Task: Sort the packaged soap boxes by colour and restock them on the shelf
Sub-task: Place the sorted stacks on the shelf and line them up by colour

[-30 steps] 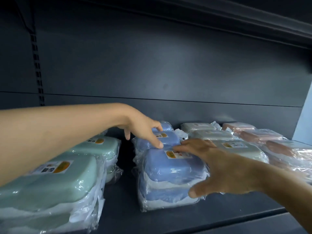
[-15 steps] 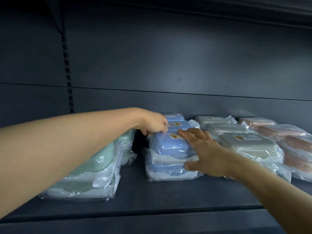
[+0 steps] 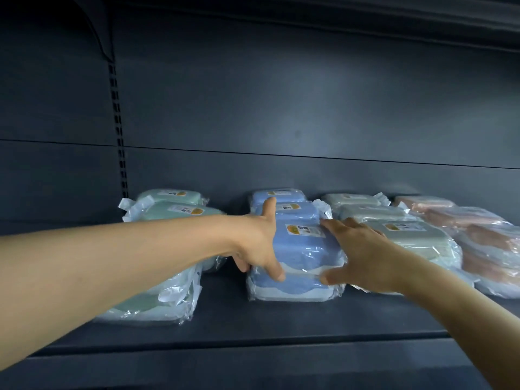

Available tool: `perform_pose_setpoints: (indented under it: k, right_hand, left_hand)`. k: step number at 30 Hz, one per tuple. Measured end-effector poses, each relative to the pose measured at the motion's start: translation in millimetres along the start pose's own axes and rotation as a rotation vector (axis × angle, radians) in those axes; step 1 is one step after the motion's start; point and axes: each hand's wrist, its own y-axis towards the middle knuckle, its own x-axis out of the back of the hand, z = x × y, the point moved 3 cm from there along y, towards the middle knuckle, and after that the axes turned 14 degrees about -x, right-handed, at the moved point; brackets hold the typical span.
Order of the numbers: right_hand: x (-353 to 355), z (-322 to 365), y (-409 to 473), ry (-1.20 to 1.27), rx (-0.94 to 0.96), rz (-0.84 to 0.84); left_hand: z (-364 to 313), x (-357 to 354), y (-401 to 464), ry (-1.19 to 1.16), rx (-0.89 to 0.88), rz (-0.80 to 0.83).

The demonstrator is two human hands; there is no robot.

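The front blue pack [image 3: 302, 250] is flanked by both hands on the dark shelf [image 3: 253, 322], at the centre of the view. The left hand [image 3: 259, 243] is pressed flat against the pack's 9 o'clock side, fingers spread, thumb set on its front lower edge and the index finger pointing toward 12 o'clock along the second blue pack [image 3: 295, 211]. The right hand [image 3: 363, 257] is laid open against the 3 o'clock side, fingers splayed over the top corner and thumb touching the front edge; nothing is pinched, the pack is only pressed between the two palms. A third blue pack [image 3: 277, 195] is seen behind, at 12 o'clock. The mint packs [image 3: 174, 209] are lined up at 9 o'clock, partly hidden by the left forearm. The grey packs [image 3: 408, 235] lie just beside at 3 o'clock, touching the right hand, and the pink packs [image 3: 484, 240] lie beyond them.
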Motion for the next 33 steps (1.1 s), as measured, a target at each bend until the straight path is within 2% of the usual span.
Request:
perform_pose_setpoints:
  k: [5,13,19,22,28,33]
  right_hand:
    - [-6,4,14,-0.038,-0.009,0.015]
    - [-7,3,14,-0.01,-0.033,0.022]
    - [13,10,-9,0.017,-0.023,-0.027]
    - [32,24,-25,0.13,0.058,-0.065]
    - [42,79,-51,0.249,0.2,-0.054]
    - [30,129,-60,0.241,0.275,0.023]
  left_hand:
    - [2,-8,6,-0.068,0.024,-0.086]
    - [5,-7,7,-0.159,0.04,-0.096]
    - [0,8,-15,-0.078,0.027,-0.064]
    - [3,35,-48,0.012,-0.037,-0.143]
    - [56,67,-128,0.033,-0.039,-0.254]
    - [115,61,-169,0.053,0.031,-0.226]
